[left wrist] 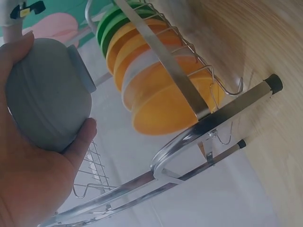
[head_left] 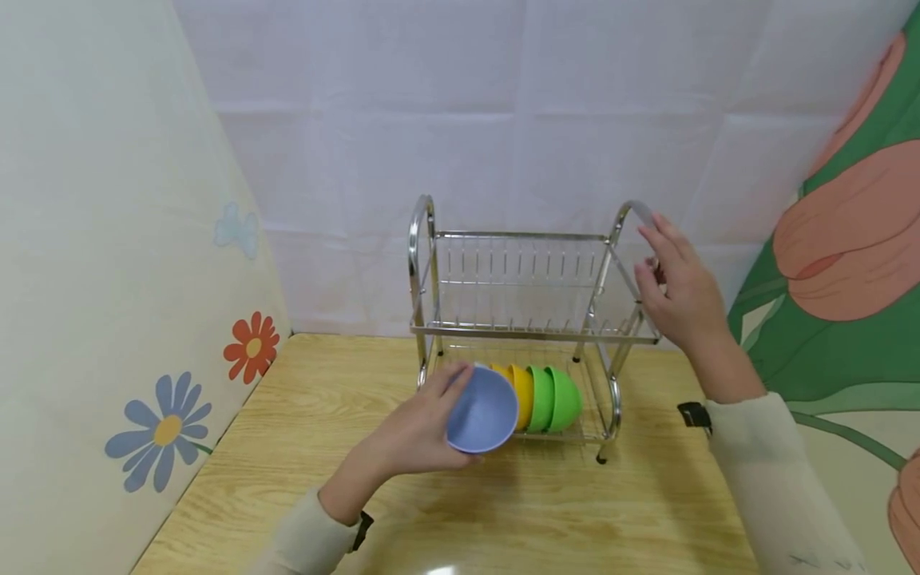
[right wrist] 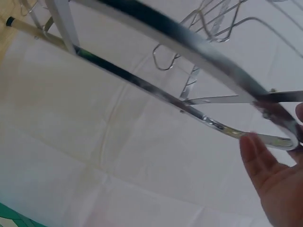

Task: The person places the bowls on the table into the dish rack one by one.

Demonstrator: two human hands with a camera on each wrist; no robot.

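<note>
My left hand (head_left: 431, 427) grips a blue bowl (head_left: 483, 411) by its side, its hollow turned toward the head camera, in front of the metal dish rack (head_left: 477, 331). In the left wrist view the bowl (left wrist: 52, 94) shows its outer side and foot ring, thumb and fingers around it. At the rack's upper right end, my right hand (head_left: 683, 295) holds the curved side tube (right wrist: 227, 130) between thumb and fingers. A row of tilted bowls stands on the lower shelf: green ones (head_left: 566, 401), yellow-orange ones (left wrist: 165, 109) and a whitish one (left wrist: 137, 78).
The rack's upper tier (head_left: 517, 281) shows only wire dividers. Its black-capped feet (head_left: 601, 458) stand on the wooden table (head_left: 345, 375). White cloth (head_left: 345, 160) hangs close behind, with a flower-printed panel (head_left: 144, 319) on the left and a tulip-printed one (head_left: 855, 231) on the right.
</note>
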